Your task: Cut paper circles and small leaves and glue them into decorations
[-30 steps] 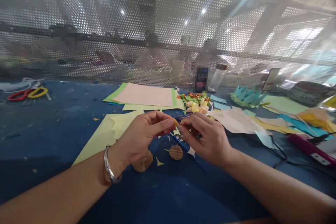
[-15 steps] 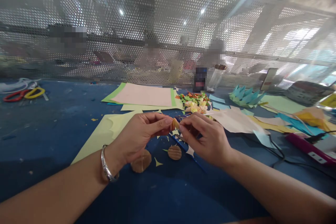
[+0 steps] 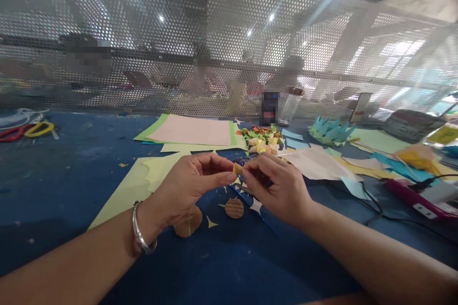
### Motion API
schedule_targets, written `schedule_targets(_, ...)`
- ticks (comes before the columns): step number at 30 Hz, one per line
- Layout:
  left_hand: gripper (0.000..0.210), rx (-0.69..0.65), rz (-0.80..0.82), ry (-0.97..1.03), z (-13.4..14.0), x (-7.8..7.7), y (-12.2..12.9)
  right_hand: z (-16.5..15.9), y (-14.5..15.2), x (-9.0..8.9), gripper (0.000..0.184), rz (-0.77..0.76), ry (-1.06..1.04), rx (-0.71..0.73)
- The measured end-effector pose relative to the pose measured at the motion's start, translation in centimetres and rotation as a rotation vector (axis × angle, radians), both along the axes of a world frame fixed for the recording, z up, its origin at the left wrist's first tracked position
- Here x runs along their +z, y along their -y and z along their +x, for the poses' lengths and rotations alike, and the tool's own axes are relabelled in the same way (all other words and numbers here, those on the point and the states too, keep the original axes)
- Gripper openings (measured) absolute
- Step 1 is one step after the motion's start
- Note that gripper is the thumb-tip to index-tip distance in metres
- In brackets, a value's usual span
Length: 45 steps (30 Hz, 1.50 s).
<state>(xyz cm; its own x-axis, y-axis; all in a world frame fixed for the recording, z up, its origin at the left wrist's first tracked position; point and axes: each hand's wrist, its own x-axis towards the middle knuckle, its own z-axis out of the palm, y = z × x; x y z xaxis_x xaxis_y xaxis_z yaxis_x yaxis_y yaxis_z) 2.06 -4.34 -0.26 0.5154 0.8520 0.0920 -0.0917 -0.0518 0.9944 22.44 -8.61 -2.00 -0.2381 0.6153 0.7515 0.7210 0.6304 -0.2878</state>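
Between my fingertips is a small yellow-orange piece of paper (image 3: 237, 169), mostly hidden by the fingers. My left hand (image 3: 195, 183) pinches it from the left, thumb against fingers, with a silver bracelet on the wrist. My right hand (image 3: 277, 183) is closed on its other side, thumb and forefinger meeting at the piece. Below the hands lie a small round brown cardboard disc (image 3: 234, 208) and a larger cardboard disc (image 3: 188, 221), partly under my left hand. A pale green paper scrap (image 3: 211, 222) rests between the discs. A thin blue stick (image 3: 263, 221) slants beneath my right hand.
Pink and green paper sheets (image 3: 195, 129) lie behind the hands, beside a pile of paper flowers (image 3: 265, 144). Scissors (image 3: 39, 128) are at far left. A blue folded-paper piece (image 3: 331, 131), a glass bottle (image 3: 291, 106) and a magenta power strip (image 3: 417, 200) stand right. Perforated metal panels rise behind.
The paper piece between my fingertips shows less and looks turned. Both hands keep their pinch, hardly moved. The whole view has shifted slightly, so things sit a little further left.
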Motion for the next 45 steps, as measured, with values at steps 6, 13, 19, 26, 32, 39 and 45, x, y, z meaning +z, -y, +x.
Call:
schedule_targets(6, 0.026, 0.009, 0.031, -0.021, 0.04, -0.07, -0.17, 0.07, 0.00, -0.06, 0.009, -0.008, -0.007, 0.012)
schedule_targets(13, 0.024, 0.006, 0.031, -0.033, 0.16, 0.36, 0.29, 0.19, 0.01, -0.08, 0.010, -0.029, 0.001, 0.009)
schedule_targets(19, 0.024, -0.027, 0.061, -0.049, -0.03, 0.24, 0.12, 0.13, 0.05, 0.03, 0.010, -0.005, -0.020, 0.025)
schedule_targets(26, 0.027, -0.038, 0.071, -0.035, -0.24, -0.10, -0.13, 0.20, 0.03, 0.06, 0.010, 0.017, -0.020, 0.000)
schedule_targets(32, 0.022, 0.010, 0.091, -0.060, 0.10, 0.06, -0.04, 0.12, 0.05, -0.18, 0.010, -0.013, 0.009, 0.016)
schedule_targets(39, 0.019, 0.057, 0.100, -0.069, 0.04, -0.17, -0.09, -0.20, 0.23, 0.16, 0.012, -0.010, 0.023, 0.030)
schedule_targets(45, 0.019, 0.074, 0.124, -0.063, -0.06, -0.09, -0.36, -0.17, 0.13, -0.08, 0.012, -0.057, 0.027, 0.019)
